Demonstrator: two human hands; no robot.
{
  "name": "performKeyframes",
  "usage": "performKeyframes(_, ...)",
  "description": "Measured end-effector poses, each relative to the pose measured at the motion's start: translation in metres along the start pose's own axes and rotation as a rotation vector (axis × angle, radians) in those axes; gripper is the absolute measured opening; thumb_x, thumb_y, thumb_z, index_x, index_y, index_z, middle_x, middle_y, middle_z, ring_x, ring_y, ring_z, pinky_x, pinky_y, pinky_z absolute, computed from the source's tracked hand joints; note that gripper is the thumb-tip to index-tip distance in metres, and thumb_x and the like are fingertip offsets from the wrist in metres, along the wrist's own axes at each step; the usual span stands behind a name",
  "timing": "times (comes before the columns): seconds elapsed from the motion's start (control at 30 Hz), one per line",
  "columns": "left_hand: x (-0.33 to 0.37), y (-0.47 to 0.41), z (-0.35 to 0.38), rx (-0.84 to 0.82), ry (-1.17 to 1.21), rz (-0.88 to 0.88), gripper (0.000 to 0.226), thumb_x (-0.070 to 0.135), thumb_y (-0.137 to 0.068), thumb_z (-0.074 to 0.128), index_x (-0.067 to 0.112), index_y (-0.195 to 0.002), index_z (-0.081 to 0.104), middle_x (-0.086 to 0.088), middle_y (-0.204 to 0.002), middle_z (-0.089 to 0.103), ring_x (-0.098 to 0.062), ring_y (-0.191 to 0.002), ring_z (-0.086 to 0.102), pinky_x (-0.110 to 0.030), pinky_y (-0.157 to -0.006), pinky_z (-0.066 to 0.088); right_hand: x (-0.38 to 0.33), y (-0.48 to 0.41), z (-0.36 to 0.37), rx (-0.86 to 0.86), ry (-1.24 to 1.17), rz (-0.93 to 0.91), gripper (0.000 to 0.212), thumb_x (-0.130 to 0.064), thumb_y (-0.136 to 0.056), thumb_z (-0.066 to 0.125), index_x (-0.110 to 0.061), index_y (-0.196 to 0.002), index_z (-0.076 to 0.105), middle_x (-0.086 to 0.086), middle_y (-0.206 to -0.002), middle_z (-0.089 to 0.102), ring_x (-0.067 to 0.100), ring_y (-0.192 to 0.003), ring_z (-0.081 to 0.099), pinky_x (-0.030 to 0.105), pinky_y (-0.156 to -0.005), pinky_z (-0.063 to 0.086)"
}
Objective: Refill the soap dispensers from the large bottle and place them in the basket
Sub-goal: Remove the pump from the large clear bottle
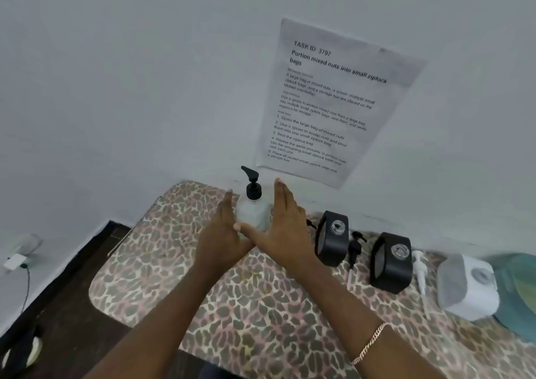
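Observation:
A large clear bottle (pixel 251 210) with a black pump top stands at the back of the table by the wall. My left hand (pixel 223 230) lies flat against its left side and my right hand (pixel 282 225) against its right side, fingers straight, thumbs meeting in front of it. To the right stand two black soap dispensers (pixel 332 238) (pixel 391 262) with uncapped tops and a white dispenser (pixel 468 286). A black pump (pixel 354 248) and a white pump (pixel 419 268) lie between them. A teal basket (pixel 519 291) sits at the far right edge.
The table wears a leopard-print cloth (pixel 261 306). A printed sheet (pixel 324 103) hangs on the white wall behind. Dark floor (pixel 72 291) shows to the left, with a white plug and cable (pixel 17 262) at the wall.

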State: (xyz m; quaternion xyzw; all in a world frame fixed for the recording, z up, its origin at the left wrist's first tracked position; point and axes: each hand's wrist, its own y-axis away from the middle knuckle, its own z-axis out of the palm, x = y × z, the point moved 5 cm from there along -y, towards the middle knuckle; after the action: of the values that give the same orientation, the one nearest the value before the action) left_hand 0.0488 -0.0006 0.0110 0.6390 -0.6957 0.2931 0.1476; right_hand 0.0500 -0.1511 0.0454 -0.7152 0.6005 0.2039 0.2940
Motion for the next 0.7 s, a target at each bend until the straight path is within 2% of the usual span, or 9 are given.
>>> performKeyframes(0.1,-0.004,-0.002,0.011,0.067,0.171,-0.033,0.107,0.075,-0.075,0.062,0.018,-0.161,0.033,-0.004,-0.154,0.055,-0.025,-0.122,0.067,-0.044,-0.088,0.061,0.012,-0.005,0.014,-0.055,-0.214,0.066,0.13,-0.077,-0.074,0.077,-0.022,-0.168,0.007,-0.002,-0.174,0.02,0.018,-0.157,0.024,0.042,-0.124,0.029)
performKeyframes(0.2,-0.005,-0.002,0.021,0.151,0.258,0.004,0.08,0.064,-0.078,0.068,0.026,-0.146,0.049,0.006,-0.127,0.068,-0.007,-0.102,0.067,-0.011,-0.078,0.05,0.023,-0.011,0.027,-0.093,-0.345,0.121,0.125,-0.069,-0.073,0.084,-0.023,-0.167,0.016,-0.001,-0.171,0.03,0.019,-0.155,0.032,0.044,-0.124,0.035)
performKeyframes(0.23,-0.007,-0.002,0.025,0.169,0.269,0.015,0.078,0.063,-0.078,0.069,0.024,-0.143,0.052,0.006,-0.12,0.07,-0.006,-0.096,0.066,-0.008,-0.074,0.047,0.027,-0.014,0.03,-0.084,-0.368,0.117,0.116,-0.066,-0.074,0.085,-0.022,-0.164,0.027,-0.001,-0.166,0.039,0.018,-0.152,0.038,0.045,-0.121,0.039)
performKeyframes(0.27,-0.007,-0.002,0.028,0.177,0.266,0.014,0.078,0.063,-0.078,0.068,0.019,-0.141,0.054,0.004,-0.115,0.071,-0.008,-0.091,0.066,-0.01,-0.073,0.046,0.031,-0.016,0.033,-0.07,-0.398,0.098,0.101,-0.063,-0.074,0.086,-0.024,-0.155,0.04,-0.003,-0.156,0.051,0.015,-0.145,0.047,0.043,-0.116,0.045)
performKeyframes(0.3,-0.009,-0.003,0.031,0.189,0.259,0.013,0.079,0.064,-0.077,0.067,0.013,-0.138,0.056,0.001,-0.11,0.071,-0.012,-0.088,0.066,-0.016,-0.071,0.047,0.034,-0.018,0.034,-0.045,-0.419,0.078,0.083,-0.06,-0.074,0.087,-0.031,-0.143,0.05,-0.013,-0.143,0.061,0.006,-0.134,0.055,0.036,-0.108,0.05)
performKeyframes(0.37,-0.012,-0.003,0.036,0.218,0.243,0.0,0.075,0.058,-0.079,0.07,0.007,-0.133,0.059,0.001,-0.101,0.07,-0.014,-0.08,0.065,-0.02,-0.068,0.045,0.036,-0.016,0.034,0.017,-0.446,0.044,0.057,-0.056,-0.073,0.089,-0.053,-0.119,0.056,-0.035,-0.119,0.065,-0.013,-0.114,0.059,0.011,-0.09,0.048)
performKeyframes(0.43,-0.013,-0.002,0.039,0.251,0.219,-0.009,0.059,0.041,-0.084,0.081,0.006,-0.126,0.061,0.005,-0.091,0.066,-0.005,-0.072,0.061,-0.014,-0.063,0.04,0.037,-0.013,0.034,0.038,-0.465,0.033,0.055,-0.055,-0.071,0.09,-0.061,-0.111,0.052,-0.045,-0.11,0.061,-0.024,-0.107,0.055,-0.001,-0.081,0.042)
performKeyframes(0.53,-0.015,0.001,0.039,0.275,0.209,0.014,0.045,0.024,-0.085,0.083,0.005,-0.12,0.063,0.008,-0.082,0.064,0.0,-0.07,0.06,-0.018,-0.06,0.041,0.039,-0.006,0.034,0.067,-0.494,0.024,0.06,-0.053,-0.07,0.091,-0.057,-0.115,0.052,-0.037,-0.111,0.062,-0.028,-0.103,0.054,-0.005,-0.078,0.039)
performKeyframes(0.7,-0.005,0.004,0.031,0.285,0.256,-0.005,0.055,0.05,-0.079,0.069,0.016,-0.121,0.062,0.02,-0.086,0.064,0.002,-0.079,0.065,-0.015,-0.065,0.046,0.04,-0.005,0.025,0.053,-0.455,0.01,0.065,-0.054,-0.069,0.092,-0.048,-0.122,0.054,-0.031,-0.113,0.063,-0.026,-0.103,0.055,-0.006,-0.076,0.04)
